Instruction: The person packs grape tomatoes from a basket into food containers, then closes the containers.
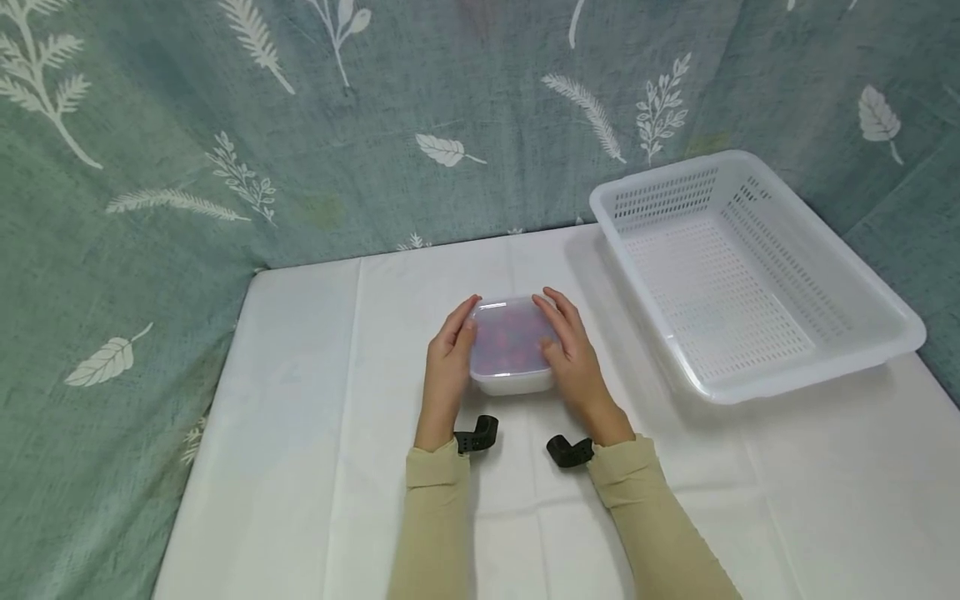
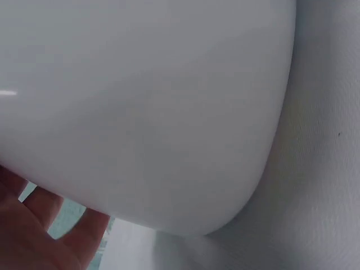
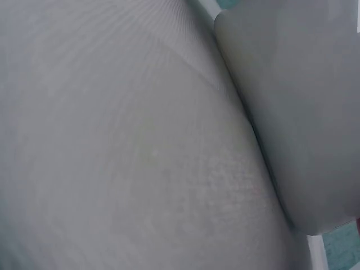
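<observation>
A white food container point(image 1: 517, 385) with a see-through lid point(image 1: 510, 337) sits between both hands in the middle of the head view. Something pinkish-red shows dimly through the lid. My left hand point(image 1: 450, 354) grips the container's left side, its thumb along the lid's edge. From the right, my right hand point(image 1: 576, 362) holds the other side, with the thumb over the lid. In the left wrist view the container's smooth white wall point(image 2: 169, 129) fills most of the picture, with fingers point(image 2: 87, 233) at its edge. The right wrist view shows the container wall point(image 3: 298, 112) close over the white cloth.
A large white slotted plastic basket point(image 1: 817, 358) stands on the right of the white-covered table point(image 1: 300, 417). Behind the table hangs a green curtain point(image 1: 450, 108) with white leaf prints. Black wrist mounts point(image 1: 480, 435) sit at both cuffs.
</observation>
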The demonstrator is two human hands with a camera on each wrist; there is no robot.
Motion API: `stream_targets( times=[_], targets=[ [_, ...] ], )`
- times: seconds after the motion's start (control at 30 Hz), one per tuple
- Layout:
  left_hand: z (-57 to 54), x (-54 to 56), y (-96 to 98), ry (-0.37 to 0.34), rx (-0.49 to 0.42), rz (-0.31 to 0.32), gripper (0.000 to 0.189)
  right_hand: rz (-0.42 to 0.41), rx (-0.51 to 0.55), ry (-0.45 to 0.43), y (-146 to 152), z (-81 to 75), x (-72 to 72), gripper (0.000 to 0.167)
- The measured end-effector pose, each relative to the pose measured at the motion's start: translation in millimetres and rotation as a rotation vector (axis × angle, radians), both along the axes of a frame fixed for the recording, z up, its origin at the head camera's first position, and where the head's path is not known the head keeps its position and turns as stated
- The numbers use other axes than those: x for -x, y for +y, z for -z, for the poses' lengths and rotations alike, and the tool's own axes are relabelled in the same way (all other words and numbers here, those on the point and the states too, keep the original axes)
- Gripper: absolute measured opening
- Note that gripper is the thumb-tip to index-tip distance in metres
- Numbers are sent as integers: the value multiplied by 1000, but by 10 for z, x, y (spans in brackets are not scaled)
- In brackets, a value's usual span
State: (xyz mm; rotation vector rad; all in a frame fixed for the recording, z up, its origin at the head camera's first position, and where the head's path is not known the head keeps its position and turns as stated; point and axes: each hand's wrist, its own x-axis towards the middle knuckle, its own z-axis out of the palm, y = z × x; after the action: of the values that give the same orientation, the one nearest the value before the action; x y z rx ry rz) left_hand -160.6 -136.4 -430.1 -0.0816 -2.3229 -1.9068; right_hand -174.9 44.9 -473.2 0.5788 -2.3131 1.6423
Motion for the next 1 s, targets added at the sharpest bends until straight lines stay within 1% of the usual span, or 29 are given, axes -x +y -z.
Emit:
stream_targets(
  times=[0.13, 0.23, 0.43, 0.6, 0.67, 0.77, 0.83, 0.9, 1.0],
  targets=[
    [-43, 4, 5, 17, 36, 2, 36, 0, -40, 28, 21, -10, 17, 56],
    [-77, -5, -4, 23, 59, 2, 36, -27, -31, 9, 23, -25, 18, 55],
    [-79, -42, 9, -37, 22, -1, 37, -70, -11, -43, 63, -6, 2, 56],
    [-77, -19, 6, -60, 15, 16, 38, -54, -1, -50, 75, 18, -3, 56],
    [-77, -17, -2, -67, 33, 24, 38, -54, -1, -55, 63, -67, -54, 55],
    [65, 21, -64, -71, 82, 16, 38, -60, -27, -41, 47, -42, -56, 51],
    [177, 28, -108, -73, 118, 5, 36, -65, -62, -42, 39, -11, -57, 51],
    [293, 37, -136, -70, 135, -3, 34, -55, -102, -40, 48, 116, -16, 51],
    [318, 27, -117, -60, 153, -5, 32, -24, -131, -51, 53, 154, -21, 50]
  ],
)
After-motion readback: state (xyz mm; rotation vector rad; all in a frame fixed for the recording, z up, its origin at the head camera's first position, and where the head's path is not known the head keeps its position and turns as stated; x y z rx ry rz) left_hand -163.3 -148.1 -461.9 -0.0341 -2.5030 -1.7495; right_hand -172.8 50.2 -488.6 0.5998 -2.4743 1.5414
